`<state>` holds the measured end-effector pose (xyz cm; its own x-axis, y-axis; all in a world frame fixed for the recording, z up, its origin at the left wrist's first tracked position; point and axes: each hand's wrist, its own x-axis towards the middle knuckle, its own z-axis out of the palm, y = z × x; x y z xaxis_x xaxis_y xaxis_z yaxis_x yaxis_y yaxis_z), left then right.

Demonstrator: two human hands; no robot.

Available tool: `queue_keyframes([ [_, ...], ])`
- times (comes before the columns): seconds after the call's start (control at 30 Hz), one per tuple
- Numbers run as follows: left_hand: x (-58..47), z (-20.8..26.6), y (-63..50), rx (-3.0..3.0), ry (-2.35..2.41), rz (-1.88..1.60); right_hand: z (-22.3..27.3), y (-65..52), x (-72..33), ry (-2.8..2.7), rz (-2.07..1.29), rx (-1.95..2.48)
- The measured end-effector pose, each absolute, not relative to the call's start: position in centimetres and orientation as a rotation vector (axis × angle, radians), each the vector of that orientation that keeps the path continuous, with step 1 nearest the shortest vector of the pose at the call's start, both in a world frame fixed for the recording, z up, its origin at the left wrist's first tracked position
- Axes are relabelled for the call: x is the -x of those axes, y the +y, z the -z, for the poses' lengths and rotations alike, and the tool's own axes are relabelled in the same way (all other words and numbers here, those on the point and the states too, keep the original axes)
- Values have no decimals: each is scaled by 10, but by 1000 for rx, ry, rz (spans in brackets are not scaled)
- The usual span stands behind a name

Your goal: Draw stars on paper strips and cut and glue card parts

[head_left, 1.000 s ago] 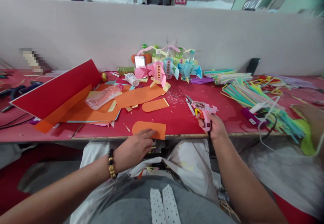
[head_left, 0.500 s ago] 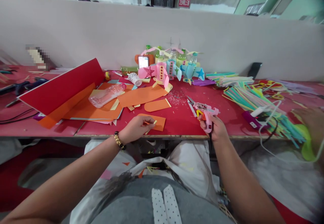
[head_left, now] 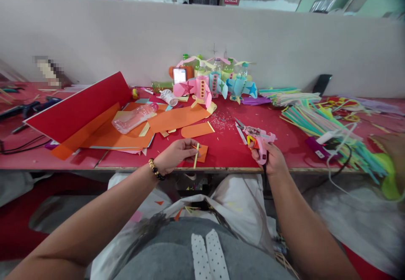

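Pale yellow, the thin strip (head_left: 196,156) is now pinched between the thumb and fingers of our left hand (head_left: 177,154), on the left of the pink glue gun (head_left: 262,140). One second ago this hand was lying on the orange card (head_left: 203,154), also left of the gun; now it is raised and shows the strip lengthwise, partly covering the card. We judge from this that the picking-up is finished and the strip is free to be handled. Our left forearm, with the bead bracelet (head_left: 157,170) at the wrist, reaches towards the gun from its left and near side. Our right hand (head_left: 274,157) is wrapped around the gun's handle and has stayed almost in place; whether the yellow trigger (head_left: 249,140) is pressed, we cannot tell.
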<state>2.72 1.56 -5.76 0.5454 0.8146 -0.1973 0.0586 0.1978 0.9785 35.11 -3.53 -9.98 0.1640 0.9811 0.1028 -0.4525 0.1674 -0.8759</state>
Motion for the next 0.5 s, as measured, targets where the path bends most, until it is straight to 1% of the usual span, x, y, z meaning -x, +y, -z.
queue_keyframes([
  [0.13,-35,63,26,-1451,927,-641,100,-35,-351,-824,-1221,802],
  [0.37,-55,73,44,-2075,1150,-586,101,-35,-352,-841,-1199,821],
  [0.5,-61,74,43,-2219,1197,-543,102,-35,-353,-855,-1198,811],
])
